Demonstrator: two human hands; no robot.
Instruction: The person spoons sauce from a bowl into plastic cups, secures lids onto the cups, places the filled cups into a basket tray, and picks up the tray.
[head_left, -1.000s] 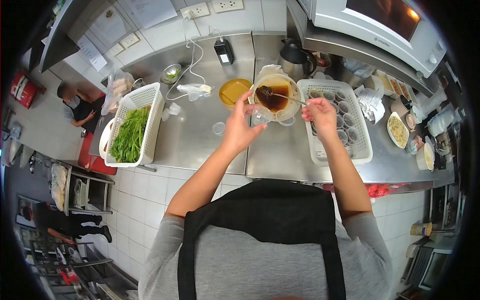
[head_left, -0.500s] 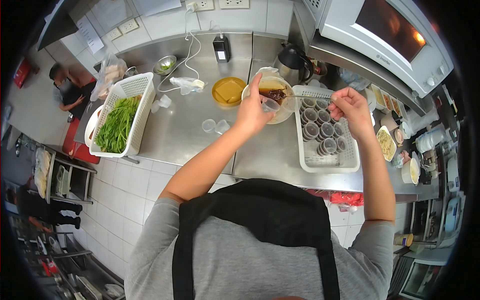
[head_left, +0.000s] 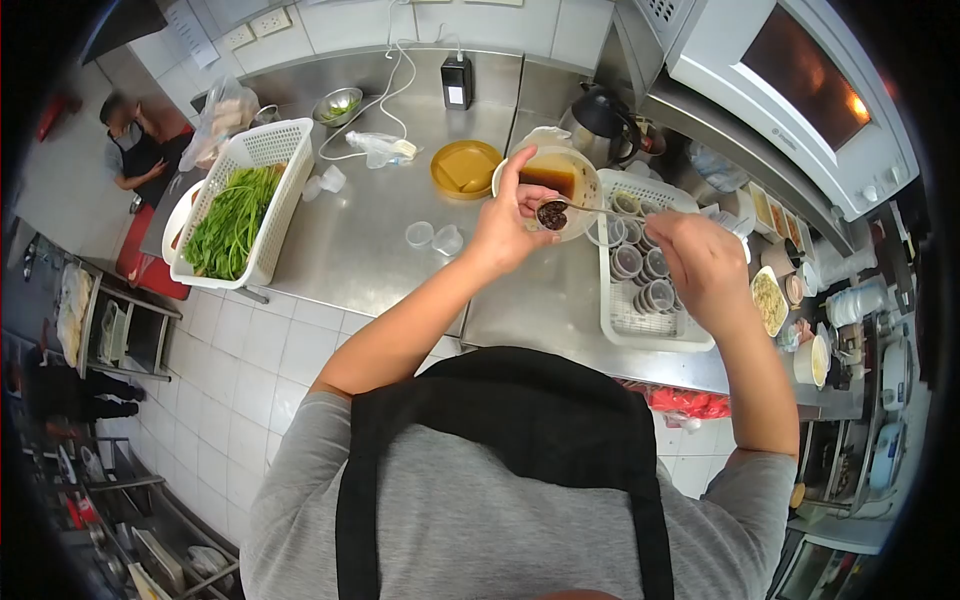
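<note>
My left hand [head_left: 507, 225] holds a small clear cup between thumb and fingers, in front of a round tub [head_left: 578, 165] of brown liquid. The bowl of a metal spoon [head_left: 553, 212], heaped with something dark, is at the cup's mouth. My right hand [head_left: 700, 262] is closed on the spoon's handle, over a white basket [head_left: 660, 330] with several small lidded cups [head_left: 627, 262] of dark contents. To the left of the tub lies a yellow-brown round lid [head_left: 466, 168].
A white basket [head_left: 288, 205] of leafy greens [head_left: 235, 222] stands at the left. Two clear cups [head_left: 447, 240] lie mid-counter. A kettle [head_left: 600, 125] stands behind the tub, and a microwave [head_left: 800, 90] is at upper right. Another person [head_left: 140, 155] is at far left.
The spoon has moved from the tub's liquid, first lifted out to the right, then brought over the cup in my left hand. The camera view has shifted slightly.
</note>
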